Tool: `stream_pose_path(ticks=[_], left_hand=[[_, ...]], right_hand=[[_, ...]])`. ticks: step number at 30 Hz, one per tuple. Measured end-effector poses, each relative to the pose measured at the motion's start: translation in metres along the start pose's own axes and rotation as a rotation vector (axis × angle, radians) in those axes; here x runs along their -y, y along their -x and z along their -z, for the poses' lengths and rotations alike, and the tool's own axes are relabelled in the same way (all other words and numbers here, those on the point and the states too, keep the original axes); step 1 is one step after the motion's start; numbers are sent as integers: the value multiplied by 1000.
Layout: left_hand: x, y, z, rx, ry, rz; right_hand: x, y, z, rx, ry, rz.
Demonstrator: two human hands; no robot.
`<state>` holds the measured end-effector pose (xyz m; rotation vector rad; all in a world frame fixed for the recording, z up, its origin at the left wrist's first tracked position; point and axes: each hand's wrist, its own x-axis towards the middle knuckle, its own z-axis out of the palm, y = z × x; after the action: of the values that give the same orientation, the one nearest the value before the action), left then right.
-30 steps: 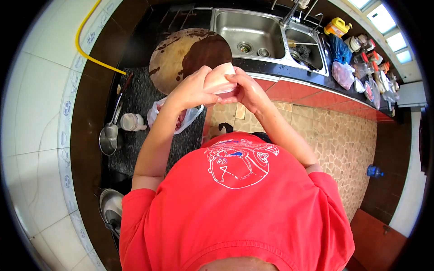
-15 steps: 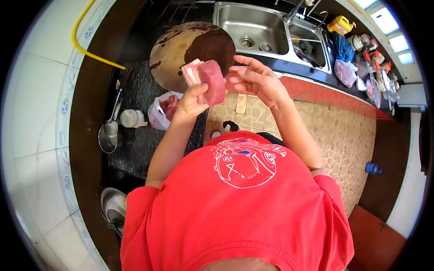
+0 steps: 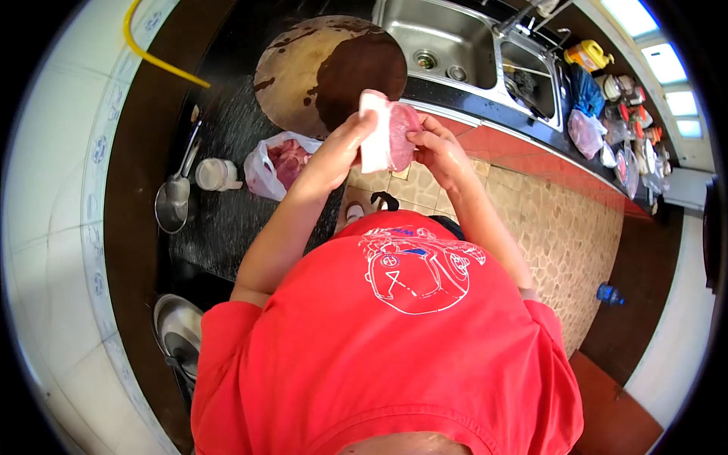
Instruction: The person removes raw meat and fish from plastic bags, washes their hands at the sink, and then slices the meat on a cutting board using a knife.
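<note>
A thick piece of raw meat (image 3: 400, 136), pink with a band of white fat along its left side, is held up between my two hands in front of my chest. My left hand (image 3: 345, 148) grips it at the fatty side, thumb lying on the fat. On the other side, my right hand (image 3: 442, 148) pinches the lean edge with thumb and fingers. Beyond the meat lies a round wooden chopping board (image 3: 296, 76), its right part dark and wet. A white plastic bag (image 3: 262, 168) with more raw meat (image 3: 290, 161) in it sits left of my left forearm.
Ahead to the right is a steel double sink (image 3: 447, 34). A lidded jar (image 3: 216, 174) and a ladle (image 3: 177, 193) rest on the black counter (image 3: 220, 235) at left. A metal pot (image 3: 178, 326) stands nearer me. Bags and bottles line the right-hand counter, including a yellow jug (image 3: 588, 55).
My right hand has come in from beside the meat and now grips its lean edge. The meat has turned so its fat faces up, and moved a little right.
</note>
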<state>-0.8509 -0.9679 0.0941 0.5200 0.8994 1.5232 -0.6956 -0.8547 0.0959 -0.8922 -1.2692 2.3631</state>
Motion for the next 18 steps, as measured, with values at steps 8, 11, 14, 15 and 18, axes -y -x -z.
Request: stream_pose_path(ticks=[8, 11, 14, 15, 18], left_hand=[[33, -16, 6, -159, -255, 5], [41, -24, -8, -198, 113, -3], [53, -39, -8, -66, 257, 90], [46, -38, -18, 57, 200, 92], [42, -46, -44, 143, 323, 149]], right_hand=[[-15, 3, 10, -110, -192, 44], [-5, 13, 10, -169, -48, 97], [9, 24, 23, -188, 230, 247], [7, 20, 29, -189, 302, 276], [17, 19, 47, -148, 276, 244]])
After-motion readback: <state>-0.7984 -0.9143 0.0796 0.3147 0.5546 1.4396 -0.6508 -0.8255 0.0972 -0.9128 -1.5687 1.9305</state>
